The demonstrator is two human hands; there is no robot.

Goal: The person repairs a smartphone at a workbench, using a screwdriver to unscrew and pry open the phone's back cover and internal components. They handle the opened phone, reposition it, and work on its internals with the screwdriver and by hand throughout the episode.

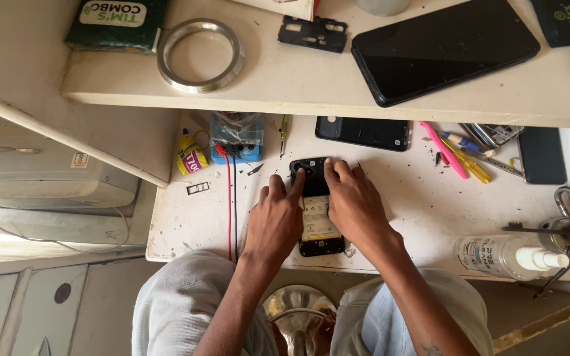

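The opened phone (316, 209) lies back-up on the white workbench (417, 217), its pale battery exposed and a black camera-end cover at its far end. Everything else is placed from this phone.

The left hand (273, 223) rests on the phone's left edge, loosely curled, with the index finger stretched out and pressing the camera-end cover; it grasps nothing. The right hand (356, 203) lies over the phone's right side, its fingers spread flat and its fingertips on the same cover, likewise pressing rather than gripping.

Just left of the phone run a red lead and a black lead (231, 198) up to a small blue box (237, 137) beyond the phone's far-left corner, next to a yellow glue tube (191, 158). Straight beyond the phone lies a dark phone back panel (364, 132); to its far right are pens and a pink tool (453, 155), and to its near right a clear spray bottle (506, 257).

To do this well, I judge that pressure should be even from both sides, with fingertips kept on the cover's rim and off the camera lenses, the heel of each hand steadying the body so it does not slide, and nothing forced if the cover resists
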